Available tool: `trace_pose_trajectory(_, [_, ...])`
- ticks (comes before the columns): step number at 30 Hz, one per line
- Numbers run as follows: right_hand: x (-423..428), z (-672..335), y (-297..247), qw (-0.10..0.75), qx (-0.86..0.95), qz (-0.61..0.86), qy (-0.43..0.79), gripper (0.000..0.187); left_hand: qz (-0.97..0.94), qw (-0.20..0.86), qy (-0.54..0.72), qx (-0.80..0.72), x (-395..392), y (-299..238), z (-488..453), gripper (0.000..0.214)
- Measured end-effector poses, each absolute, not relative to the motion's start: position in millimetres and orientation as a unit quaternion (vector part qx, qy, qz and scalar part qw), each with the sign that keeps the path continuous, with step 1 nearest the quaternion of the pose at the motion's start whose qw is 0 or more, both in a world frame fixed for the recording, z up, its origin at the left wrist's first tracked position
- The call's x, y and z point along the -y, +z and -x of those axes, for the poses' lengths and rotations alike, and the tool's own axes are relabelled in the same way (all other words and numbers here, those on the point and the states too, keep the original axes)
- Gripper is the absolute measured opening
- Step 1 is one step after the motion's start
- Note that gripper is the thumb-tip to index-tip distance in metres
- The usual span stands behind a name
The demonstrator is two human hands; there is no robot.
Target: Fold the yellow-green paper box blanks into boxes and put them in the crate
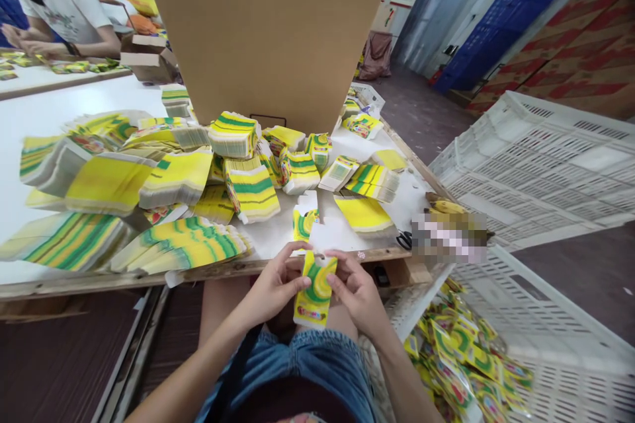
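Observation:
Over my lap, just off the table edge, both hands hold one small yellow and green printed card box [315, 292], upright, with white flaps at its top. My left hand [278, 285] pinches its left side between thumb and fingers. On the other side, my right hand [358, 291] grips the box's upper right edge with the thumb on its front. Right behind it on the table lies another yellow box piece [304, 218] with white flaps. Whether anything is inside the held box cannot be seen.
Stacks of flat yellow and green cartons [253, 188] cover the table [40, 102]. A tall cardboard panel [272, 33] stands behind them. Black scissors [405, 239] lie at the right edge. A white crate [560, 337] beside me holds many packs. Another person [74, 10] works at far left.

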State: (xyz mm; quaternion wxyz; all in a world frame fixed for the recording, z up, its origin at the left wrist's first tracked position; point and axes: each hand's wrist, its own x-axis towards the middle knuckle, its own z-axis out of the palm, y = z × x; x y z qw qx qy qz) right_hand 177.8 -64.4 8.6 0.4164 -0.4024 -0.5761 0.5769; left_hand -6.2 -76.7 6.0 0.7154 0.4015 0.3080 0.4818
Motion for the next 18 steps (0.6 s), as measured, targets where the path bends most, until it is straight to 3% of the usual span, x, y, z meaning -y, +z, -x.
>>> trace_pose_trajectory(2, [63.8, -182.2, 9.1, 0.382, 0.610, 0.411, 0.560, 0.015, -0.398, 0.743, 0.455, -0.288, 79.8, 7.3, 7.1, 0.039])
trace_pose_trajectory(4, [63.8, -183.3, 7.5, 0.376, 0.640, 0.425, 0.518, 0.022, -0.395, 0.754, 0.446, -0.277, 82.3, 5.3, 6.3, 0.038])
trace_pose_trajectory(7, [64.6, -180.8, 3.7, 0.422, 0.613, 0.436, 0.505, 0.017, -0.392, 0.746, 0.459, -0.281, 84.4, 1.3, 4.8, 0.064])
trace_pose_trajectory(9, [64.8, -180.0, 2.4, 0.446, 0.583, 0.433, 0.524, 0.032, -0.396, 0.741, 0.461, -0.285, 84.4, 0.2, 5.0, 0.074])
trace_pose_trajectory(13, [63.7, -187.6, 7.0, 0.428, 0.649, 0.424, 0.465, 0.029, -0.394, 0.737, 0.464, -0.293, 82.9, 1.0, 6.6, 0.044])
trace_pose_trajectory(16, [64.1, -194.5, 12.5, 0.395, 0.682, 0.417, 0.452, 0.045, -0.390, 0.732, 0.467, -0.307, 82.6, 0.9, 4.8, 0.039])
trace_pose_trajectory(18, [65.1, -194.6, 13.8, 0.361, 0.663, 0.442, 0.485, 0.046, -0.394, 0.721, 0.471, -0.322, 83.4, 0.8, 1.9, 0.040])
